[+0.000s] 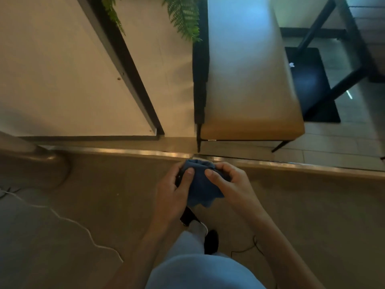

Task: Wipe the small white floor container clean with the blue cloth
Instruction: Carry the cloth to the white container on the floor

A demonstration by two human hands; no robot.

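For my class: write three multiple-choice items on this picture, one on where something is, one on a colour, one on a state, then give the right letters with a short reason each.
1. Where is the cloth?
A. On the bench seat
B. Between both hands
C. Flat on the floor

2. What colour is the front edge of the bench seat?
A. Tan
B. Red
C. White

3. How is the cloth held?
A. Spread out flat
B. Hanging from one hand
C. Bunched up

Answers:
1 B: the left hand and right hand both grip it above the floor.
2 A: the padded edge nearest the camera shows tan.
3 C: it sits crumpled in folds between the fingers, not spread.

The white container itself is not in view.
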